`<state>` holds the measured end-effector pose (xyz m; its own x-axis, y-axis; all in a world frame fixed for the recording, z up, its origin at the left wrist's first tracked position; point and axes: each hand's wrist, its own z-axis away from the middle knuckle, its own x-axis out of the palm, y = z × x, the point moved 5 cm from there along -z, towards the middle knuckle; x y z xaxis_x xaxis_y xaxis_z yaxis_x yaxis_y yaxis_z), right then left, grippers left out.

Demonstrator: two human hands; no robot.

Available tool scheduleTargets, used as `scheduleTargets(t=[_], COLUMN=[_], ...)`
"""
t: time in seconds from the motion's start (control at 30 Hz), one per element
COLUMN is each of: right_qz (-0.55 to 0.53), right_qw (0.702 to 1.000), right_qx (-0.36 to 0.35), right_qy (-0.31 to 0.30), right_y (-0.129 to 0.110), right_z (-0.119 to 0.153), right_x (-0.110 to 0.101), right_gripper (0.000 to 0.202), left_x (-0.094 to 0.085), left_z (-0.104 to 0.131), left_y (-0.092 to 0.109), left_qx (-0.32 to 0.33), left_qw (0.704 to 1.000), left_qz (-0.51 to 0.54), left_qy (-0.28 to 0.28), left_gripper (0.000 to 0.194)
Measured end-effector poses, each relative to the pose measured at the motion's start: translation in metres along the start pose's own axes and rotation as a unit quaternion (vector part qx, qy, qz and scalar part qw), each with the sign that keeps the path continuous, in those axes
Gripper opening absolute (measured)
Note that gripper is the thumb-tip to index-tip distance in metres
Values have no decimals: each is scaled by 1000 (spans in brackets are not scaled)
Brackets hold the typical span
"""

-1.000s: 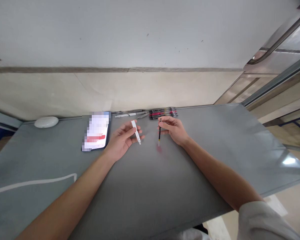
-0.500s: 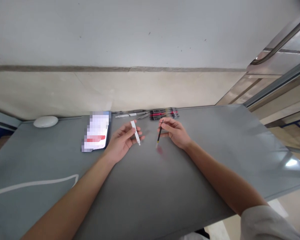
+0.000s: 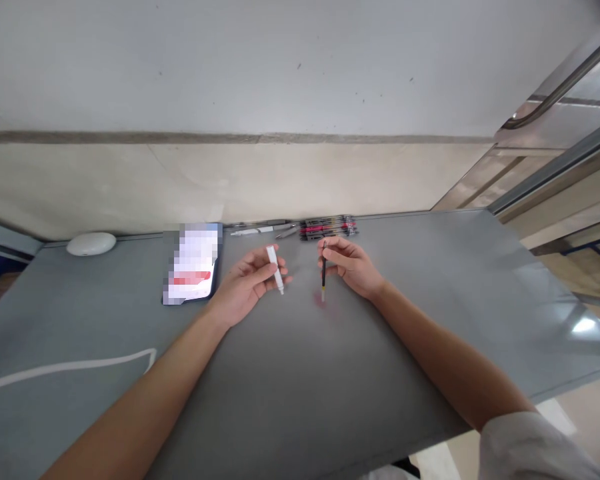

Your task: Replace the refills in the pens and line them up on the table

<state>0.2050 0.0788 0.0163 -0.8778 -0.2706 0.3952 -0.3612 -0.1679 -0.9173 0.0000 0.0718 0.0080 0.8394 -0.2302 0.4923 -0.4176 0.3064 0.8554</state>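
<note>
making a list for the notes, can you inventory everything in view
Tube: 1, white, in the left hand
Stick: 1, black with yellow band and pale tip, in the right hand
Bundled pens: several, count unclear, black and pink-red, far edge
White pen: 1, white, left of the bundle
Dark pen: 1, dark grey, behind the white one
Slim piece: 1, grey, beside the bundle
Phone: 1, dark edge, bright blurred screen, left
Oval object: 1, white, far left
Strip: 1, white, near left
Table: 1, grey, beneath everything
Wall: 1, beige below, pale grey above, behind
Sleeve: 1, light grey, lower right
Hands: 2, bare, centre
</note>
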Motion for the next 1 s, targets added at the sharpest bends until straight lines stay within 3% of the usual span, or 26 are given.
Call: scheduleTargets(t=[0.47, 0.83, 1.0], right_qz=[11, 33, 49], right_qw=[1000, 994, 993], right_qx=[-10, -60, -56], right_qy=[16, 86, 90], right_y=[2, -2, -2], right_z=[-1, -1, 0], right_x=[-2, -7, -6], right_gripper=[20, 18, 21], left_x=[-1, -3, -1], left_z=[0, 0, 1], left_y=[-1, -2, -1], left_qx=[-3, -3, 2], left_qw=[1000, 999, 998], left_qz=[-11, -38, -52], left_qy=[-2, 23, 32], left_gripper=[28, 32, 34])
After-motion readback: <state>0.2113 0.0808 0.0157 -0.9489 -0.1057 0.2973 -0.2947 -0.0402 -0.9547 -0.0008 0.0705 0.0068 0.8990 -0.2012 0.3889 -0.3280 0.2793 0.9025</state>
